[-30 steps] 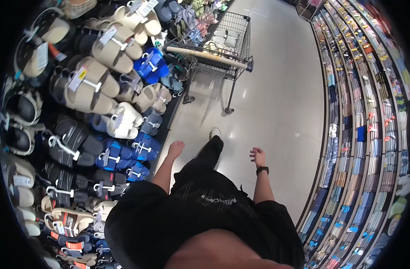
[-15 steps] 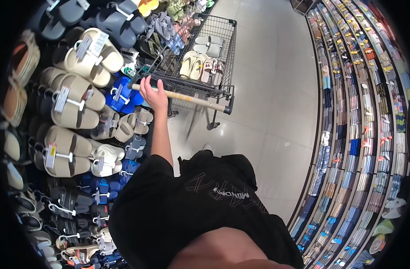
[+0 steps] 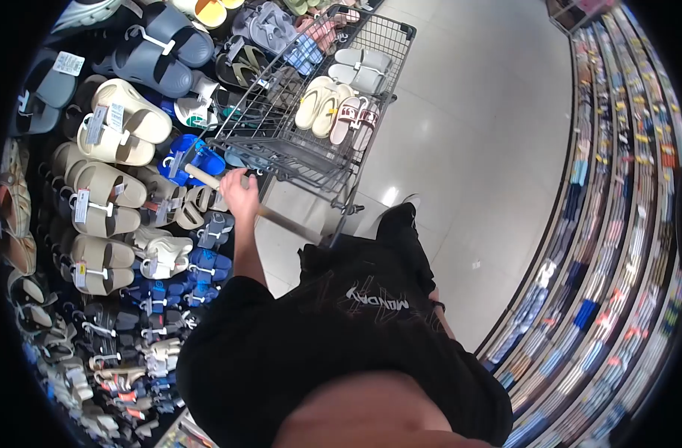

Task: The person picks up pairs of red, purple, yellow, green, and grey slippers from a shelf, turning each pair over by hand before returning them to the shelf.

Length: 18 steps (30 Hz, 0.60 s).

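My left hand [image 3: 240, 194] is closed over the pale handle bar [image 3: 290, 224] of a dark wire shopping cart [image 3: 274, 153], gripping it left of its middle. Inside the cart lie grey slides [image 3: 360, 69], cream flip-flops [image 3: 324, 108] with yellow tags, and pink slides [image 3: 347, 119] with dark lettering. My right arm hangs at my side with a dark band on the wrist. Only a sliver of my right hand [image 3: 433, 294] shows beside my dark trousers; its fingers are hidden.
On the left, a wall of hanging slides and sandals [image 3: 110, 198] stands close to the cart's left side. Long curved shelves of folded, banded goods [image 3: 602, 261] line the right side. Between them runs a pale tiled floor [image 3: 468, 149].
The cart has turned clockwise in view, and its handle sits lower and nearer to my body. My left hand keeps its hold. My right wrist and a leg stepping forward have come into view.
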### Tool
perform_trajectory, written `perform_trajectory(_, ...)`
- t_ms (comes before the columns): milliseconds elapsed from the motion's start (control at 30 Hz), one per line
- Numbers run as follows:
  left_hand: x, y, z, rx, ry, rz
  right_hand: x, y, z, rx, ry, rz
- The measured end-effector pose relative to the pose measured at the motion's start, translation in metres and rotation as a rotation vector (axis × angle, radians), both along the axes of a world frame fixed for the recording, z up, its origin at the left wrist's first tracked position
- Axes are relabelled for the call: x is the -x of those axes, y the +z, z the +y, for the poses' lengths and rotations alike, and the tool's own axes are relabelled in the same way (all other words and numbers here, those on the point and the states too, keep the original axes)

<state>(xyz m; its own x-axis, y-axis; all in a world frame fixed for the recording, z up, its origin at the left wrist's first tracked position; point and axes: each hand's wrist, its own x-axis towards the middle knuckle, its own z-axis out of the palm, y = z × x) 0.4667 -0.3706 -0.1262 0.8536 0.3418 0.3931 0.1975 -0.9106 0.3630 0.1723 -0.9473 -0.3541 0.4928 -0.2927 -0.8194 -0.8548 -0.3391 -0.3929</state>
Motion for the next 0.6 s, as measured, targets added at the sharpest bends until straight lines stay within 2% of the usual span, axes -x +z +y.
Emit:
perform_trajectory(100,-0.005,0.003,-0.008,-0.084,0.091,0.024,-0.105,0.012,-0.066,-0.12,-0.396,0.044)
perform_trajectory(267,-0.016,0.0,-0.015,-0.216,0.306,0.154,-0.265,0.017,-0.173,-0.194,-0.383,-0.154)
perform_trajectory(400,-0.034,0.011,-0.027,-0.287,0.393,0.327,-0.361,0.037,-0.199,-0.15,-0.336,-0.198)
perform_trajectory(500,-0.081,0.023,-0.051,-0.365,0.403,0.061,-0.393,0.036,-0.2,-0.171,-0.282,-0.162)
perform_trajectory(567,-0.145,0.035,-0.088,-0.263,0.309,-0.118,-0.398,0.03,-0.192,-0.174,-0.254,-0.134)
perform_trajectory(600,-0.184,0.045,-0.114,-0.129,0.212,-0.143,-0.397,0.026,-0.19,-0.182,-0.197,-0.061)
